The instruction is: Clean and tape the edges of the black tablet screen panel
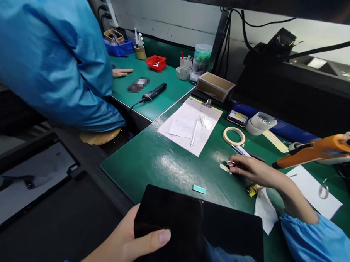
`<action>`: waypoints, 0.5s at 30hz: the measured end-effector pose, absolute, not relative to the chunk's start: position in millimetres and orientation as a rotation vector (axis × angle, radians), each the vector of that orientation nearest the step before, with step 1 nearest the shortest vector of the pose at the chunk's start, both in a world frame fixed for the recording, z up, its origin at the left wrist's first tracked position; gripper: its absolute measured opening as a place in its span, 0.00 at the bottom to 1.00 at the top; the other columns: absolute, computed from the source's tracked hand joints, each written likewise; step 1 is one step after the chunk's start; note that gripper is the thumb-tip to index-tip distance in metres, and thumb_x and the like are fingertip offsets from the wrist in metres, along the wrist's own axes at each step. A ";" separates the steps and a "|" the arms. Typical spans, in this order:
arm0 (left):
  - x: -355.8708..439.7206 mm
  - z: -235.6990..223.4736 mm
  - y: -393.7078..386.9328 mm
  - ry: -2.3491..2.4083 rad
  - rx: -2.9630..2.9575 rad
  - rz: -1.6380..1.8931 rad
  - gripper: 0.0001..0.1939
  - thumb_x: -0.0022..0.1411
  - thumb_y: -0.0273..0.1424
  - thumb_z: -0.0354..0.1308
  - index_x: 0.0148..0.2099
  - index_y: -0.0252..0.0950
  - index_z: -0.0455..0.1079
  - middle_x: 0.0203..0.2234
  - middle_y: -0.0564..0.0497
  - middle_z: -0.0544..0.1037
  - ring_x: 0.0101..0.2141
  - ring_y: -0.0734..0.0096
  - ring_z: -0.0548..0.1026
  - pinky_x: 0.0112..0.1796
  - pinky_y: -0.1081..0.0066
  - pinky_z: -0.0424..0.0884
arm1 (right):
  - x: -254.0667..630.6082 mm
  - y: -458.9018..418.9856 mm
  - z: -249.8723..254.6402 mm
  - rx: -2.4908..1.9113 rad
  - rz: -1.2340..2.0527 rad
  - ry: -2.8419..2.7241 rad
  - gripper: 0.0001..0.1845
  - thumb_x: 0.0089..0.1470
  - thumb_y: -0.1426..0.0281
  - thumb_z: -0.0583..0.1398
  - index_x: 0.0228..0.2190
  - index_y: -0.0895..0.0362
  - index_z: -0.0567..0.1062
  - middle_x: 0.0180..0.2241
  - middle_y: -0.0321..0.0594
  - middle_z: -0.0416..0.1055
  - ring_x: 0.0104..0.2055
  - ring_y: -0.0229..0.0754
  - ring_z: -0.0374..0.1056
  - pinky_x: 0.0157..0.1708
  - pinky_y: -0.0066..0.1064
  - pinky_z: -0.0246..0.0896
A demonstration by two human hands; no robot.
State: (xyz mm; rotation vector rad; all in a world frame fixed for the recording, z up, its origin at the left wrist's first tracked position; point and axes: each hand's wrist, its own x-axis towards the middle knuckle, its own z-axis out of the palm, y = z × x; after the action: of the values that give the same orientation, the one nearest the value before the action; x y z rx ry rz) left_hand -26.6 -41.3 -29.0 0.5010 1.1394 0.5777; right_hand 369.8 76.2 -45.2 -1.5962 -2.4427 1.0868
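My left hand (142,239) grips the left edge of a black tablet (188,224), with the thumb lying on its dark, glossy face. Farther right, my right hand (250,169) rests low over the green table, fingers pinched together. A thin, shiny item shows at the fingertips, too small to name. Right under those fingers lies a small cream-coloured strip (224,168). A small teal-and-white block (199,189) sits just beyond the tablet's far edge. Behind my right hand is a roll of masking tape (224,137), with pens beside it.
An orange electric screwdriver (316,152) lies to the right, near white paper (311,195) and a yellow bottle (252,189). A clipboard (189,124) with sheets and a pen lies ahead. At left, a co-worker in a blue sleeve (59,64) sits at the adjoining table.
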 end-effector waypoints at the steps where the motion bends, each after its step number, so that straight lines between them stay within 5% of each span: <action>1: -26.7 -28.6 -41.3 1.133 0.506 0.567 0.34 0.43 0.48 0.88 0.51 0.40 0.88 0.45 0.44 0.93 0.48 0.44 0.88 0.50 0.59 0.84 | 369.9 76.4 -46.3 -1.591 1.074 -2.452 0.41 0.69 0.28 0.48 0.37 0.54 0.71 0.37 0.42 0.72 0.36 0.45 0.69 0.42 0.40 0.68; 6: -24.4 -24.5 -41.3 1.169 0.521 0.603 0.30 0.46 0.46 0.87 0.49 0.42 0.88 0.44 0.48 0.93 0.48 0.49 0.88 0.50 0.63 0.83 | 372.3 79.6 -54.4 -1.561 1.034 -2.506 0.36 0.73 0.34 0.48 0.37 0.54 0.70 0.37 0.41 0.70 0.37 0.45 0.68 0.43 0.40 0.67; 15: -25.0 -29.1 -43.6 1.175 0.478 0.600 0.31 0.45 0.47 0.87 0.49 0.40 0.88 0.48 0.43 0.93 0.50 0.38 0.89 0.49 0.55 0.86 | 377.9 82.0 -70.0 -1.697 0.984 -2.481 0.24 0.75 0.47 0.57 0.38 0.55 0.71 0.36 0.39 0.71 0.35 0.43 0.68 0.40 0.37 0.68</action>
State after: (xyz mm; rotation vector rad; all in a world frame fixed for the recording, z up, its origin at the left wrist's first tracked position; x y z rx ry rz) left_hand -25.0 -43.6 -29.1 0.4775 1.1750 0.5996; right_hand 377.9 82.0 -70.0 -1.6966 -2.4811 0.9838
